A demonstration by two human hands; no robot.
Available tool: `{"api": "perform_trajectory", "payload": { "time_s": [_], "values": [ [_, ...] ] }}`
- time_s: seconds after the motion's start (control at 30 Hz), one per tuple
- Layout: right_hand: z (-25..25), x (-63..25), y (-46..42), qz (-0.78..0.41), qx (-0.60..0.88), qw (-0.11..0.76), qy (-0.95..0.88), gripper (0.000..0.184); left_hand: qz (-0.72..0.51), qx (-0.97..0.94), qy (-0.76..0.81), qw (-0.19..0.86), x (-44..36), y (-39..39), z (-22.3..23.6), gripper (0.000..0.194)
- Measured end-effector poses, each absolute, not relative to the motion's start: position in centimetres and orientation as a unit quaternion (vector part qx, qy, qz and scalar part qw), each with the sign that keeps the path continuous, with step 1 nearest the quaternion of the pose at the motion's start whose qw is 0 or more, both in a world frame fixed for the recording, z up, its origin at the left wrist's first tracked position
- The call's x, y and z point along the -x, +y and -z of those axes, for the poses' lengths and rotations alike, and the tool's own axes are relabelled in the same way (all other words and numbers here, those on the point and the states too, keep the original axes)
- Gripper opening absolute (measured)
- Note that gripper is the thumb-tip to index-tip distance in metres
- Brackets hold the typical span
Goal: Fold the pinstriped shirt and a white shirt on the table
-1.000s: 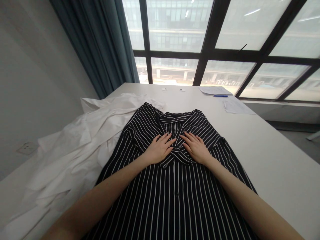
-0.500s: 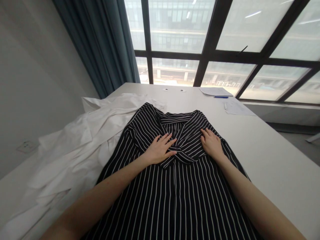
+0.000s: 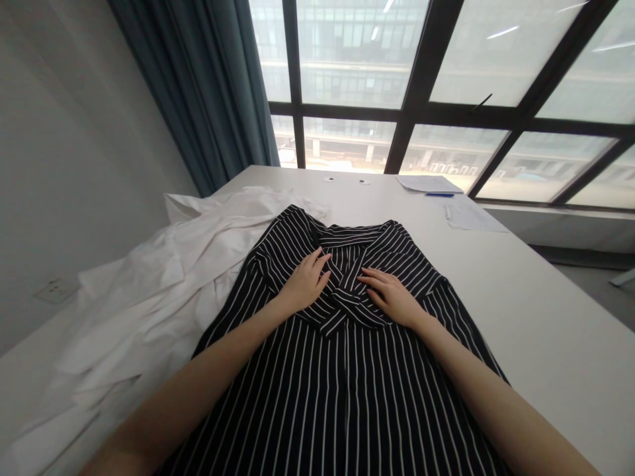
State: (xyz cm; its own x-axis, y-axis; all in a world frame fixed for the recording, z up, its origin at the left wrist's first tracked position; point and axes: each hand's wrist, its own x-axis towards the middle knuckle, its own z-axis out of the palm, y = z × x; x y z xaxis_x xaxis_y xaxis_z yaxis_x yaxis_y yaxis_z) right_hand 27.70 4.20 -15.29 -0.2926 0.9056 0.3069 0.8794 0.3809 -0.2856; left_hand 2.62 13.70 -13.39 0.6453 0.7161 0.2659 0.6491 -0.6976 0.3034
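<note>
A black garment with white stripes (image 3: 317,383) lies spread out in front of me, its V-shaped neckline pointing away toward the window. At its chest the fabric crosses in a twisted knot (image 3: 342,307). My left hand (image 3: 305,284) rests on the left side of the chest, fingers stretched toward the neckline. On the other side of the knot, my right hand (image 3: 391,294) lies on the striped cloth with its fingers extended to the left. Neither hand visibly grasps the fabric. The garment's lower end runs out of view at the bottom.
A heap of white cloth (image 3: 149,291) lies left of the garment, partly against it. The white table (image 3: 536,317) extends right and back. Papers (image 3: 429,184), a blue pen (image 3: 439,195) and another sheet (image 3: 476,217) are at the far right. A blue curtain (image 3: 208,99) hangs behind.
My right hand has slid left from the garment's right chest toward the knot. My left hand has shifted slightly left and up, off the knot. The garment stays in place.
</note>
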Motion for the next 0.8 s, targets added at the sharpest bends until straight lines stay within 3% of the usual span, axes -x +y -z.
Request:
{"api": "perform_trajectory", "payload": {
  "time_s": [0.17, 0.37, 0.47, 0.6, 0.8],
  "values": [
    [15.6, -27.9, 4.4, -0.028, 0.556, 0.210, -0.804, 0.038, -0.099, -0.881, 0.457, -0.075, -0.7, 15.8, 12.6, 0.038],
    [15.6, -27.9, 4.3, -0.022, 0.556, 0.211, -0.803, 0.038, -0.162, -0.830, 0.510, -0.157, 0.4, 16.6, 11.6, 0.041],
    [15.7, -27.9, 4.4, -0.019, 0.557, 0.211, -0.803, 0.038, -0.178, -0.869, 0.439, -0.143, -0.6, 15.8, 11.9, 0.040],
    [15.7, -27.9, 4.4, -0.016, 0.558, 0.208, -0.803, 0.038, -0.147, -0.942, 0.299, -0.044, -2.4, 14.0, 13.5, 0.037],
    [15.4, -27.7, 4.3, -0.019, 0.563, 0.205, -0.801, 0.038, -0.138, -0.940, 0.313, 0.007, -2.7, 13.4, 15.1, 0.044]
  ]
}}
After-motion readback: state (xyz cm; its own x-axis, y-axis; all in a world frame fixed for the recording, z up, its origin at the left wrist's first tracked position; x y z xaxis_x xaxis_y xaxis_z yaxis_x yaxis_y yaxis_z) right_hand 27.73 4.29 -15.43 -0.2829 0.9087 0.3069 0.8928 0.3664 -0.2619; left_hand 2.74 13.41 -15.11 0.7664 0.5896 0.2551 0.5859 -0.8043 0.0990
